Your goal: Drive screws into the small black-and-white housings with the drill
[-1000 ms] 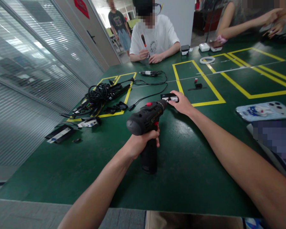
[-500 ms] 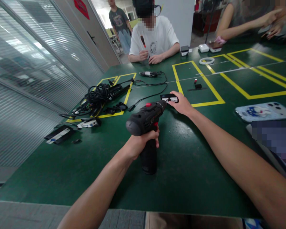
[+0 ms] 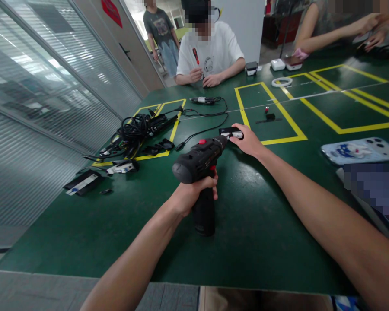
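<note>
My left hand (image 3: 194, 194) is wrapped round the grip of a black cordless drill (image 3: 199, 160) with red buttons. The drill's chuck points away from me, towards a small black box with a white label (image 3: 231, 133). Fingers of my right hand (image 3: 246, 140) are closed on the right end of that box. The chuck hides part of the box's near side, so I cannot tell whether the drill touches it. A black cable (image 3: 210, 129) with a plug curves across the table just left of the box.
Tangled black cables and adapters (image 3: 139, 129) lie at the left, near a labelled black adapter (image 3: 84, 182). Yellow tape (image 3: 283, 140) marks rectangles on the green table. A phone (image 3: 359, 151) lies at the right. Across the table a person in white (image 3: 210, 56) holds a screwdriver (image 3: 195, 56).
My hands, the drill and the box keep practically the same places. The view has shifted very slightly. Across the table, the person's screwdriver has turned a little.
</note>
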The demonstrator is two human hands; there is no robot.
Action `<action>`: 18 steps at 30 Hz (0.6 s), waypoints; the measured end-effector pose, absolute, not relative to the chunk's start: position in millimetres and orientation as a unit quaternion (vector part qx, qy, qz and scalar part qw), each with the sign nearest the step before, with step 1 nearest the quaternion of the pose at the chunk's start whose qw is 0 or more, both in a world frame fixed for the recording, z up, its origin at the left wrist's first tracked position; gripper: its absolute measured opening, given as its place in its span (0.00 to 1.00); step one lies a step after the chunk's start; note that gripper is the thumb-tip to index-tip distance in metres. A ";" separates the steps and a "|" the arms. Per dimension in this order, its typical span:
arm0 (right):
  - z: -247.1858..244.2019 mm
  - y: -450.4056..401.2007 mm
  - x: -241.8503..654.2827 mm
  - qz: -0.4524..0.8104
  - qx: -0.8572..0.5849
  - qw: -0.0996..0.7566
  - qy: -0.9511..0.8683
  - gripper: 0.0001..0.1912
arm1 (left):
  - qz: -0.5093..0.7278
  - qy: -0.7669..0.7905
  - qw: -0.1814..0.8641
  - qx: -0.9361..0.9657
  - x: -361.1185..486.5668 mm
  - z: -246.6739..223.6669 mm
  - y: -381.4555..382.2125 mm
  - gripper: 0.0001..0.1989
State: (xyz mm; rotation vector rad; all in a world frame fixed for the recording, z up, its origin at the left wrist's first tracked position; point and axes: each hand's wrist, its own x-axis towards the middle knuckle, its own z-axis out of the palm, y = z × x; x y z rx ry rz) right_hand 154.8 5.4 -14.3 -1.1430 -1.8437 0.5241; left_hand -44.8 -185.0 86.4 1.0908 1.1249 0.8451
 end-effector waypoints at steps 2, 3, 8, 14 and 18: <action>-14.2 5.2 154.6 0.210 -0.460 0.441 -0.742 0.21 | 0.372 0.490 0.630 0.474 -43.9 86.5 -185.4 0.11; -14.2 5.2 154.6 0.210 -0.459 0.442 -0.741 0.21 | 0.373 0.490 0.631 0.472 -43.5 86.6 -185.6 0.11; -14.7 5.3 154.6 0.208 -0.456 0.444 -0.743 0.21 | 0.375 0.488 0.630 0.473 -41.9 87.0 -185.8 0.10; -14.5 6.1 154.8 0.211 -0.459 0.439 -0.743 0.21 | 0.371 0.494 0.624 0.479 -41.3 87.7 -186.5 0.10; -15.1 6.5 154.6 0.213 -0.464 0.439 -0.740 0.22 | 0.374 0.497 0.619 0.479 -41.2 88.3 -187.2 0.11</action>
